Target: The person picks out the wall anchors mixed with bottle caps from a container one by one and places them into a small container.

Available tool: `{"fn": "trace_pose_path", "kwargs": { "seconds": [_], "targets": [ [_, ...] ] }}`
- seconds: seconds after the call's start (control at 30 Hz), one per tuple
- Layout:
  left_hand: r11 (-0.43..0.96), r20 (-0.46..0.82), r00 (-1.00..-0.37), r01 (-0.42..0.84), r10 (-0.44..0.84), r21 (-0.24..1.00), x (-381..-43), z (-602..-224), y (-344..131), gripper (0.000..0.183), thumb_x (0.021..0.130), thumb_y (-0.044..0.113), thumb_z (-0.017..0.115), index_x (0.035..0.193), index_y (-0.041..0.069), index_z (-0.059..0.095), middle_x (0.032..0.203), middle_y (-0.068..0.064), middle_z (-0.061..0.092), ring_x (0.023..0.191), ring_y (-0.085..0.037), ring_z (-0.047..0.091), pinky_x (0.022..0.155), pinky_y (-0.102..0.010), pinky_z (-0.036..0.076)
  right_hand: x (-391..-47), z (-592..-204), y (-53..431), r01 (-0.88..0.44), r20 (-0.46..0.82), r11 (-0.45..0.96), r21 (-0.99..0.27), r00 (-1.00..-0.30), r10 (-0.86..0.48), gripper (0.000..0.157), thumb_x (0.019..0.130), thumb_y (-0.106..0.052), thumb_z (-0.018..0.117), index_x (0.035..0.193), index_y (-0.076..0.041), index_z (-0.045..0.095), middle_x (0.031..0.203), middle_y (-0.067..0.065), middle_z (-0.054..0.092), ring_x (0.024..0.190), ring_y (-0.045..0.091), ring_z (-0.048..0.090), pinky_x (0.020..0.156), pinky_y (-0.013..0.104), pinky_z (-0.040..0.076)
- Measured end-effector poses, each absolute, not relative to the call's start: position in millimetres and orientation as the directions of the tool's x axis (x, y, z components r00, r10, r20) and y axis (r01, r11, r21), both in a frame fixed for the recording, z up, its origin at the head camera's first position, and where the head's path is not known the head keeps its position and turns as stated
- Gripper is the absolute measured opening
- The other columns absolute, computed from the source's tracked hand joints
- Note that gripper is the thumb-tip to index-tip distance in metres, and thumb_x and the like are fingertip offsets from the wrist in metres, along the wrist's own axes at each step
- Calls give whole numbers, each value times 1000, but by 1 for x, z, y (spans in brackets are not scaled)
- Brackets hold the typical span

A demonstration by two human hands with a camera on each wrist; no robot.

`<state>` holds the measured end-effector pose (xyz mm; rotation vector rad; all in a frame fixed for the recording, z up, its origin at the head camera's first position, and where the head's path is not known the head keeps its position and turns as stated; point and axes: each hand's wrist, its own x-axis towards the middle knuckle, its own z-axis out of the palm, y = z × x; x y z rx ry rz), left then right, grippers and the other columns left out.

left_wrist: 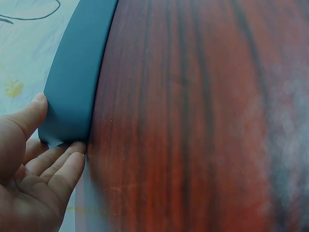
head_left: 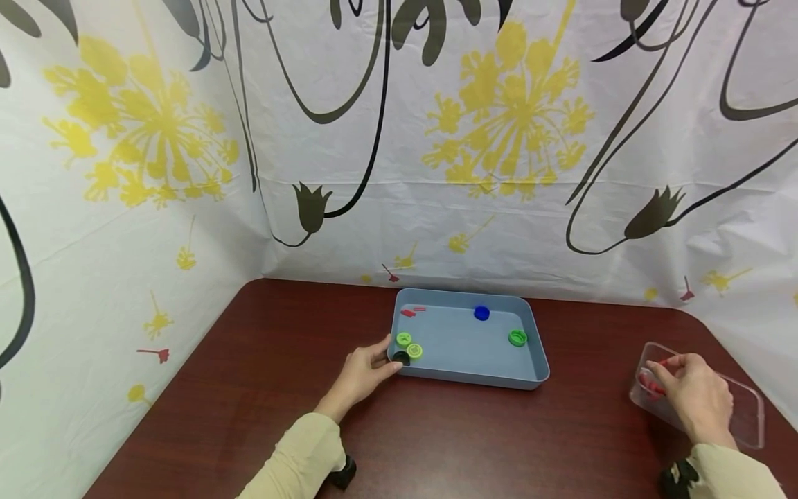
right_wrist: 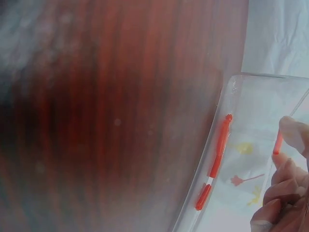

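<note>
Two grips: the left hand (head_left: pixel 360 378), its fingers partly spread, held the blue-gray tray's (head_left: pixel 467 346) near-left corner, seemingly to steady it on the counter (head_left: pixel 467 436); the right hand (head_left: pixel 701 395), fingers nearly together, pinched a red stick (right_wrist: pixel 278 141) at the clear plastic box (right_wrist: pixel 251 96), presumably for control.

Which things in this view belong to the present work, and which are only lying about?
Seemingly in use:
red piece, pinched by the right hand
clear container with more red pieces
tray, held by the left hand

Perhaps only lying about, inside the tray:
blue cap
green cap
two light-green caps
black cap
</note>
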<state>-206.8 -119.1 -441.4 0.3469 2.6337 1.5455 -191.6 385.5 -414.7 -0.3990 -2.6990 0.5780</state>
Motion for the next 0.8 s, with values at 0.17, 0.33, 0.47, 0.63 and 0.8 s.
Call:
{"fn": "trace_pose_path", "kwargs": {
  "seconds": [0.17,0.33,0.47,0.63,0.8],
  "targets": [
    [464,65,-971,169,232,870,-208,-443,-119,64,88,22,67,142,3,40,141,-19,44,115,-29,58,87,-34,53,-193,-415,386,200,284,876,-438,-894,347,34,84,-22,70,91,10,61,61,13,62,58,36,56,44,39,36],
    [458,67,-969,173,237,872,-207,-442,-120,64,88,22,67,142,2,39,141,-19,44,116,-29,58,87,-34,53,-191,-415,385,191,310,875,-445,-884,351,34,83,-20,70,92,11,60,61,14,61,60,39,56,46,42,37],
    [458,67,-968,174,240,872,-207,-441,-120,64,88,22,67,142,3,39,142,-19,44,116,-29,58,87,-34,53,-189,-414,383,182,331,871,-457,-874,356,33,84,-20,69,93,10,59,59,12,58,58,34,53,49,44,37],
    [462,69,-968,178,242,869,-207,-441,-120,64,89,22,66,142,3,39,141,-19,44,116,-29,58,87,-34,53,-189,-407,379,172,356,858,-485,-857,372,32,86,-23,66,92,8,61,59,9,57,55,26,51,52,44,35],
    [470,66,-970,173,236,866,-207,-441,-120,63,89,23,66,143,4,39,141,-18,45,116,-29,58,87,-34,53,-194,-396,365,117,423,857,-503,-831,362,29,87,-22,65,92,6,63,58,1,54,50,3,41,50,35,33]
  ]
}}
